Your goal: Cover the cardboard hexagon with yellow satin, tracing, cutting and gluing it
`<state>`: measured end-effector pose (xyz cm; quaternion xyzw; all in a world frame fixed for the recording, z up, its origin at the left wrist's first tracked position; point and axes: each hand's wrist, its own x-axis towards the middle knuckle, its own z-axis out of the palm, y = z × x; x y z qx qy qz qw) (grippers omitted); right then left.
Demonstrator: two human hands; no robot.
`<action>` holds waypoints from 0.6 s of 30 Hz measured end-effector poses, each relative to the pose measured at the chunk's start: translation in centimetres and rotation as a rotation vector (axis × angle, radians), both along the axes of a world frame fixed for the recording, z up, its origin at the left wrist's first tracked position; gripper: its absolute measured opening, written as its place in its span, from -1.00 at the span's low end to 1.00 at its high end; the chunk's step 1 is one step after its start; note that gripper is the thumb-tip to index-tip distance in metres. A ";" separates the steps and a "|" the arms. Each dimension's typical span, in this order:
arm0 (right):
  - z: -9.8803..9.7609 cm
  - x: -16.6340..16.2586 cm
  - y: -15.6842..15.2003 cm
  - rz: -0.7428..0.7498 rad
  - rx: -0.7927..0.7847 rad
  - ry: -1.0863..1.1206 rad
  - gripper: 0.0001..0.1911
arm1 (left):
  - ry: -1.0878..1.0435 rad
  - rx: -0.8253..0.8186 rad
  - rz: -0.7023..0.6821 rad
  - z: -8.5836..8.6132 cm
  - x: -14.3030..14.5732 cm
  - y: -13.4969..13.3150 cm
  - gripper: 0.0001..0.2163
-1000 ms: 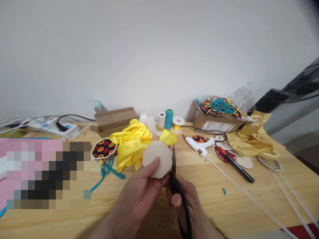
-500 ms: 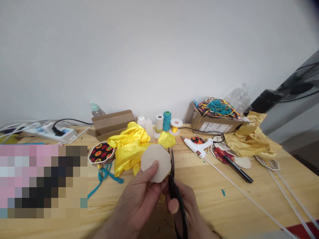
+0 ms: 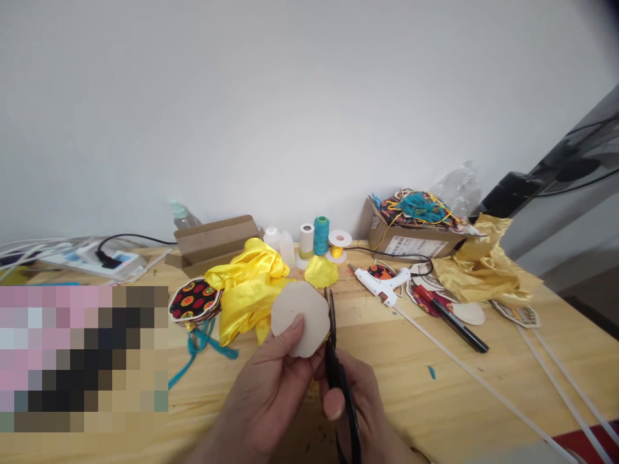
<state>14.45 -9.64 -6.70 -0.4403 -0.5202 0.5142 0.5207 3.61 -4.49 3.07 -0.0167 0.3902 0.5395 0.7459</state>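
Observation:
My left hand (image 3: 278,377) pinches a pale, scalloped cardboard disc (image 3: 300,322), thumb on its face and fingers behind. A sliver of yellow fabric shows at the disc's lower right edge. Black scissors (image 3: 333,357) are gripped in my right hand (image 3: 360,386), their blades upright along that right edge and slightly parted. Whether the blades have fabric between them is hidden. Just beyond the disc lie bunched yellow satin cloth (image 3: 246,309) and a small yellow cloth piece (image 3: 322,271).
At the back stand an open cardboard box (image 3: 217,243), a teal thread spool (image 3: 322,236) and a box of trimmings (image 3: 411,245). A white glue gun (image 3: 382,285) and a black marker (image 3: 457,325) lie to the right. Patterned fabric pieces (image 3: 193,301) are stacked left.
The whole view has shifted slightly. The disc and scissors keep nearly the same places in my hands, and the blades show little change.

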 end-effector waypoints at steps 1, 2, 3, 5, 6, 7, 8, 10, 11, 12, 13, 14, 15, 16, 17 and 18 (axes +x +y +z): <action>0.0 0.1 0.0 0.000 0.004 -0.016 -0.29 | 0.005 -0.005 0.003 0.0 0.0 0.0 -0.71; -0.1 0.1 0.0 -0.001 0.008 -0.027 -0.28 | 0.011 -0.009 0.005 -0.1 0.0 0.0 -0.71; -0.2 0.1 0.0 -0.003 0.010 -0.034 -0.28 | 0.016 -0.013 0.008 -0.1 0.0 -0.1 -0.70; -0.3 0.1 0.0 -0.017 0.014 -0.041 -0.27 | 0.017 -0.018 0.000 -0.2 0.0 -0.1 -0.70; -0.3 0.0 0.0 -0.024 0.013 -0.043 -0.28 | 0.015 -0.019 -0.005 -0.3 0.0 -0.1 -0.70; -0.2 -0.1 0.0 -0.024 0.011 -0.045 -0.29 | 0.009 -0.020 -0.009 -0.3 0.0 -0.1 -0.70; -0.2 -0.1 0.0 -0.021 0.011 -0.045 -0.30 | 0.002 -0.023 -0.012 -0.4 0.0 -0.1 -0.70; 0.0 -0.2 -0.1 -0.017 0.019 -0.038 -0.32 | -0.007 -0.016 -0.017 -0.4 0.1 0.0 -0.71; 0.2 -0.3 0.0 -0.020 0.022 -0.034 -0.32 | -0.007 -0.011 -0.019 -0.4 0.1 0.0 -0.72; 0.3 -0.3 0.0 -0.030 0.023 -0.034 -0.32 | -0.002 -0.007 -0.019 -0.4 0.1 0.0 -0.73; 0.5 -0.2 0.0 -0.045 0.021 -0.037 -0.33 | 0.007 -0.007 -0.015 -0.4 0.1 0.0 -0.73; 0.7 -0.1 0.0 -0.063 0.017 -0.040 -0.33 | 0.017 -0.010 -0.006 -0.3 0.0 -0.1 -0.74; 0.9 0.2 0.1 -0.077 0.011 -0.045 -0.34 | 0.026 -0.014 0.006 -0.2 0.0 -0.1 -0.73; 1.1 0.4 0.1 -0.085 -0.001 -0.047 -0.36 | 0.032 -0.019 0.018 -0.2 0.0 -0.1 -0.72; 1.4 0.7 0.2 -0.082 -0.022 -0.044 -0.38 | 0.033 -0.020 0.030 -0.1 -0.1 0.0 -0.71; 1.7 1.1 0.3 -0.070 -0.048 -0.042 -0.41 | 0.032 -0.020 0.043 -0.1 -0.1 0.0 -0.70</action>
